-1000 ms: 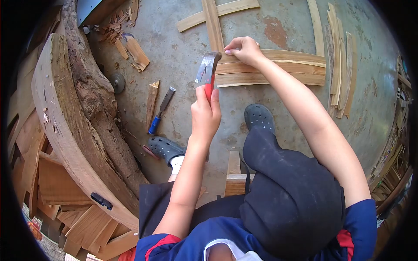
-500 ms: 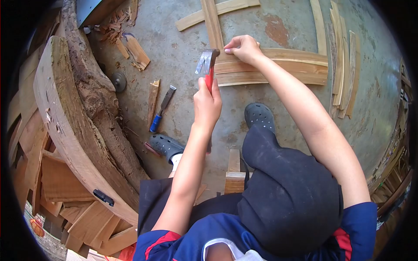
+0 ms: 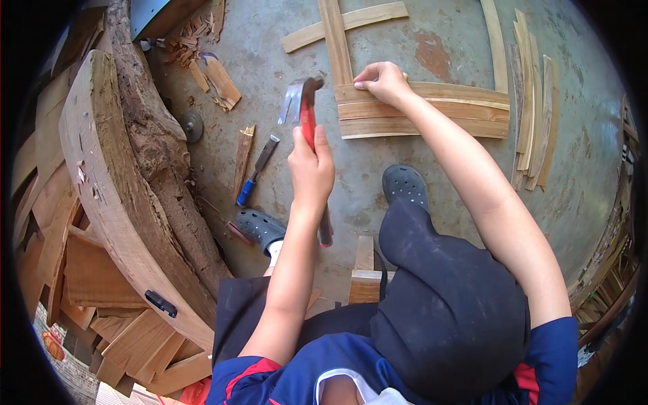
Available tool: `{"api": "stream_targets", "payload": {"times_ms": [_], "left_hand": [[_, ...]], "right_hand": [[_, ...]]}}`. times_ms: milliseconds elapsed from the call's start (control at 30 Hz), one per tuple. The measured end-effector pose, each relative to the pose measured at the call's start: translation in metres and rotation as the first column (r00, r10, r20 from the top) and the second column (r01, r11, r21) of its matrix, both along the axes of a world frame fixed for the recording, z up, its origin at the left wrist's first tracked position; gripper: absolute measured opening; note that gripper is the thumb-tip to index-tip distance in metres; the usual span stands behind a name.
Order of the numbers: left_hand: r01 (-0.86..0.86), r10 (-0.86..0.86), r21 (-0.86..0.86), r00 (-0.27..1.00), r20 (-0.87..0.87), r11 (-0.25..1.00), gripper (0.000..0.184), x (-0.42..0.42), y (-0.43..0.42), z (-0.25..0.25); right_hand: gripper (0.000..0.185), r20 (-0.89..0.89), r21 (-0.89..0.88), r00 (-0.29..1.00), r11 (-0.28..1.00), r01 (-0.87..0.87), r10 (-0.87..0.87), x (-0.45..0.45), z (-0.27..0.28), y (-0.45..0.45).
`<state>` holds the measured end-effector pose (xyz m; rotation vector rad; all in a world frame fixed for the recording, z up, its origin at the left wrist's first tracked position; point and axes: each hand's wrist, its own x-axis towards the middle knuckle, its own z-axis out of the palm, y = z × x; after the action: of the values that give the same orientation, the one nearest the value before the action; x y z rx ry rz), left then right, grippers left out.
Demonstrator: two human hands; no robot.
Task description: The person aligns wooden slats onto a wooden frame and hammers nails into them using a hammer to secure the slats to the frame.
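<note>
My left hand [image 3: 311, 169] is wrapped round the red handle of a claw hammer [image 3: 308, 111], its metal head raised left of the planks. My right hand [image 3: 385, 82] is pinched at the upper left corner of several slats laid side by side [image 3: 425, 120]; whatever is between its fingertips is too small to make out. A long upright slat [image 3: 335, 40] meets the slats at that corner, and another [image 3: 496, 47] meets them at their right end. Near the top, a shorter slat [image 3: 374, 16] crosses the long one.
A chisel with a blue handle [image 3: 258, 170] lies beside a splintered stick [image 3: 244, 162]. A large log [image 3: 162, 162] and a curved timber [image 3: 111, 162] stand at the left, with wood scraps [image 3: 135, 344] below. Loose strips [image 3: 533, 108] lie at the right. A wooden block [image 3: 364, 287] is near my legs.
My left hand and the hammer have moved left, away from the slats' corner. My right hand stays pinched at the corner. The whole view has shifted slightly.
</note>
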<state>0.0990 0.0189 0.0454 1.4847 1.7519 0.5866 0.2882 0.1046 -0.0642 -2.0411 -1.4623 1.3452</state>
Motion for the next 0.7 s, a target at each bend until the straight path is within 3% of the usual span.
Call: {"api": "stream_targets", "payload": {"times_ms": [100, 133, 200, 267, 300, 333, 400, 433, 467, 500, 567, 633, 700], "left_hand": [[-0.049, 0.053, 0.049, 0.996, -0.074, 0.998, 0.025, -0.011, -0.005, -0.008], [-0.041, 0.045, 0.054, 0.996, -0.072, 0.998, 0.025, -0.017, -0.009, -0.018], [-0.042, 0.066, 0.097, 0.964, -0.258, 0.994, 0.028, -0.029, -0.017, -0.042], [-0.056, 0.069, 0.056, 0.957, -0.283, 0.997, 0.026, -0.041, -0.023, -0.059], [-0.020, 0.024, 0.016, 0.937, -0.347, 1.000, 0.027, -0.045, -0.024, -0.063], [0.013, -0.022, -0.025, 0.912, -0.409, 1.000, 0.029, -0.050, -0.024, -0.066], [0.075, -0.077, -0.025, 0.860, -0.504, 0.997, 0.032, -0.059, -0.016, -0.072], [0.135, -0.127, -0.032, 0.796, -0.591, 0.990, 0.034, -0.055, -0.006, -0.064], [0.111, -0.128, -0.066, 0.799, -0.588, 0.992, 0.038, -0.052, 0.011, -0.060], [0.198, -0.101, 0.107, 0.812, -0.575, 0.974, 0.037, -0.050, 0.032, -0.059], [0.288, -0.113, 0.293, 0.861, -0.495, 0.912, 0.038, -0.041, 0.082, -0.060], [0.359, -0.199, 0.327, 0.880, -0.432, 0.874, 0.046, -0.027, 0.133, -0.073], [0.455, -0.247, 0.367, 0.836, -0.490, 0.811, 0.052, -0.014, 0.167, -0.094]], "right_hand": [[0.010, 0.024, 0.046, 1.000, 0.999, 0.015, -0.016, -0.001, 0.000, -0.002], [0.019, 0.018, 0.053, 0.999, 0.998, -0.041, 0.040, 0.001, 0.000, -0.004], [0.028, 0.019, 0.063, 0.995, 0.993, -0.096, 0.095, 0.006, -0.001, -0.013], [0.061, 0.271, 0.448, 0.941, 0.838, -0.311, 0.204, 0.009, 0.000, -0.032], [0.105, 0.365, 0.320, 0.853, 0.810, -0.491, 0.373, 0.015, 0.007, -0.037], [0.105, 0.365, 0.322, 0.855, 0.811, -0.488, 0.369, 0.018, 0.011, -0.041], [0.130, 0.518, 0.199, 0.692, 0.716, -0.670, 0.503, 0.021, 0.017, -0.045], [0.141, 0.479, 0.149, 0.701, 0.738, -0.658, 0.528, 0.021, 0.020, -0.046], [0.141, 0.480, 0.150, 0.700, 0.736, -0.660, 0.530, 0.021, 0.023, -0.047], [0.141, 0.507, 0.133, 0.665, 0.713, -0.689, 0.548, 0.020, 0.027, -0.048], [0.140, 0.534, 0.108, 0.630, 0.694, -0.712, 0.564, 0.018, 0.029, -0.053], [0.137, 0.551, 0.143, 0.632, 0.685, -0.714, 0.545, 0.016, 0.025, -0.059], [0.134, 0.539, 0.124, 0.638, 0.697, -0.706, 0.550, 0.013, 0.021, -0.060]]}}
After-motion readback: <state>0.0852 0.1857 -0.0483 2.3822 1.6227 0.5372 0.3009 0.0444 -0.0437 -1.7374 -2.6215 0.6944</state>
